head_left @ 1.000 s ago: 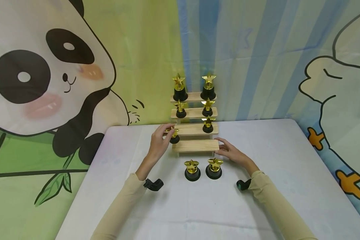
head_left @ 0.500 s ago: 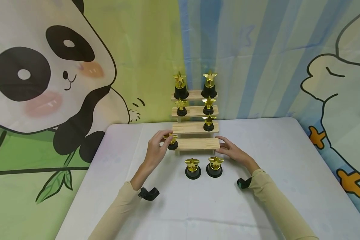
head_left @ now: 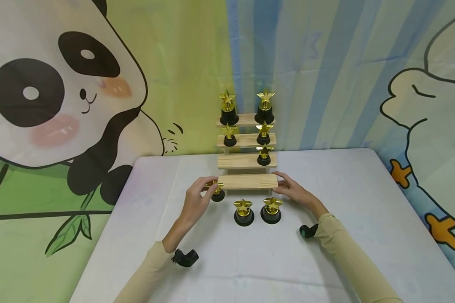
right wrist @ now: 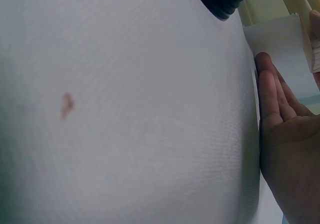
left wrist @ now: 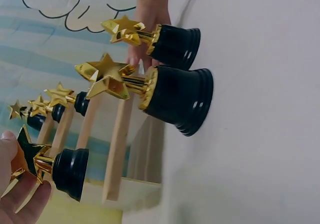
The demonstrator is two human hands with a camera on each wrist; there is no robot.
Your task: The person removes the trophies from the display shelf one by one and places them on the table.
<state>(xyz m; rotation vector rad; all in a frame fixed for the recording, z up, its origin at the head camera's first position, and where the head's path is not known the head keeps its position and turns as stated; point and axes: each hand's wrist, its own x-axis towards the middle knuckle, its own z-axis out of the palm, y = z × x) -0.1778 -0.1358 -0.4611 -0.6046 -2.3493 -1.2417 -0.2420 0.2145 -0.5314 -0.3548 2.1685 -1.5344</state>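
Left hand [head_left: 195, 201] pinches small gold star trophy with black round base [head_left: 216, 191], fingers curled round star top. Trophy upright, base at or just above white tablecloth [head_left: 144, 235], cannot tell which; sits just left of bottom step of pale wooden stepped stand [head_left: 248, 182]. Two larger gold star trophies on black bases [head_left: 244, 212] stand at 4 o'clock from held one, near. Right hand [head_left: 293, 192] flat, fingers straight, touching stand's bottom step at right end; holds nothing. Left hand nearer trophy.

Your two bare hands, left hand [head_left: 195, 203], right hand [head_left: 296, 193], long beige sleeves [head_left: 349, 256], black camera mount [head_left: 184, 257] strapped under each wrist
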